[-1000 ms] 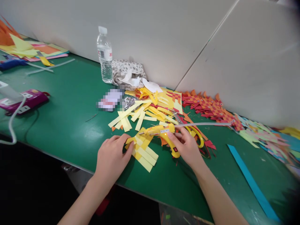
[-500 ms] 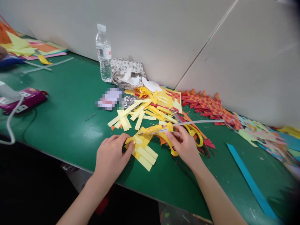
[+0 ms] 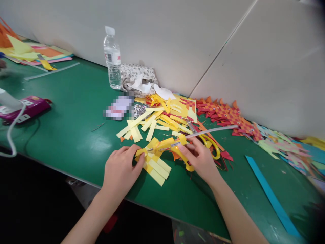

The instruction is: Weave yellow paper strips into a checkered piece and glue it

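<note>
My left hand [image 3: 124, 169] pinches the left end of a yellow woven paper piece [image 3: 158, 167], made of crossed pale and darker strips. My right hand [image 3: 199, 157] is wrapped round a yellow hot glue gun [image 3: 175, 145]. A clear glue stick [image 3: 213, 130] sticks out of the gun's back end. The gun's metal nozzle points left and lies over the woven piece, close to my left fingertips; whether it touches the paper I cannot tell. Loose yellow paper strips [image 3: 152, 123] lie just behind, and yellow-handled scissors [image 3: 215, 149] rest beside my right hand.
A water bottle [image 3: 112, 61] stands by the wall near a patterned tissue pouch [image 3: 139, 73]. Red-orange woven paper pieces [image 3: 223, 113] lie at the back right, a blue strip [image 3: 270, 193] at the right. A purple power strip [image 3: 27, 106] sits left. Another person's hand [image 3: 2, 64] shows at the left edge.
The glue gun has moved slightly left and down, its nozzle now nearer my left fingertips and its glue stick tilted up more. The other person's blue tool has mostly left view.
</note>
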Tool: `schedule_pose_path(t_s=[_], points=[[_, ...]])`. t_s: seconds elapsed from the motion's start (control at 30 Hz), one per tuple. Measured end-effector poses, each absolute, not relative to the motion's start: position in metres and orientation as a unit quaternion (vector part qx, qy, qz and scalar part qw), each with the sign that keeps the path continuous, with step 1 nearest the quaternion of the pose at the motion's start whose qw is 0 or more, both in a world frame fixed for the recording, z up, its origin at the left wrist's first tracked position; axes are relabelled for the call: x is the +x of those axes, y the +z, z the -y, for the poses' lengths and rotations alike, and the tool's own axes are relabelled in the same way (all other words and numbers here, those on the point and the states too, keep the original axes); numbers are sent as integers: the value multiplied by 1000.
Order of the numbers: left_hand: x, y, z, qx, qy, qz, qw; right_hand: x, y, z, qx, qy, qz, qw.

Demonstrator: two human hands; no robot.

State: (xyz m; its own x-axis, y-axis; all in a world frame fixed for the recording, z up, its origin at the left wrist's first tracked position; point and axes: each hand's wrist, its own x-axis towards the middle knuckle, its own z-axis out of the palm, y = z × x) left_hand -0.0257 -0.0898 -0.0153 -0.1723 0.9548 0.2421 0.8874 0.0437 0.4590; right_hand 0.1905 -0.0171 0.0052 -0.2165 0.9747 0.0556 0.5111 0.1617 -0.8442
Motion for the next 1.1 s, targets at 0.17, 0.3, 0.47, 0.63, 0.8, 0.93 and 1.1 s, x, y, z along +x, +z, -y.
schedule_pose_path(t_s=[0.17, 0.3, 0.47, 0.63, 0.8, 0.93, 1.1], points=[[-25, -16, 89, 637, 259, -723, 69, 191, 5, 17, -561, 299, 682, 360], [-25, -15, 90, 638, 260, -722, 68, 192, 5, 16, -544, 355, 684, 332], [-25, -15, 90, 638, 258, -723, 66, 193, 4, 13, -568, 304, 668, 374], [-25, -16, 90, 642, 260, -719, 63, 189, 2, 17, -539, 354, 688, 334], [-25, -15, 90, 636, 260, -724, 60, 191, 4, 15, -577, 289, 657, 390], [-24, -14, 91, 643, 287, -706, 72, 195, 9, 12, -574, 343, 585, 459], [-21, -19, 95, 710, 270, -650, 23, 197, 10, 11, -569, 342, 546, 510]])
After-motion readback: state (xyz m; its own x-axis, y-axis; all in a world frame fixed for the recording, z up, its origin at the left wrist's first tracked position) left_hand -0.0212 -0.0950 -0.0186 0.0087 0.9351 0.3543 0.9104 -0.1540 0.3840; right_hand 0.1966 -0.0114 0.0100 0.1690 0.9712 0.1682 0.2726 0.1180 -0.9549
